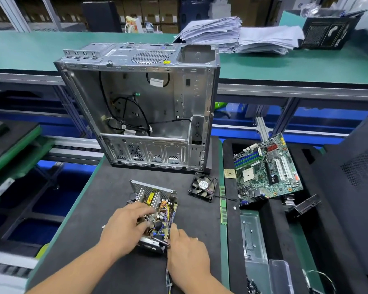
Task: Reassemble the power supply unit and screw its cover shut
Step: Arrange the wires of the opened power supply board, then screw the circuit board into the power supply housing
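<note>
On the dark mat in front of the empty computer case (140,107), the power supply unit (154,211) sits uncovered, its circuit board bare; it looks dense, rigid and sharp-edged, with fragile parts, so the sheet-metal walls seem the safest hold. The left hand (125,225) rests curled over the board, while the right hand (187,245) touches the near corner by the wire bundle (168,272); whether either actually grips, I cannot tell.

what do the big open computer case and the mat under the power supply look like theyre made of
Computer case: looks like bare sheet metal with a dull silver-grey finish, judging by its folded edges, punched slots and perforated vent.
Mat: seems to be dark grey foam or rubber with a matte, faintly speckled surface and no shine; which of the two is unclear.
</note>
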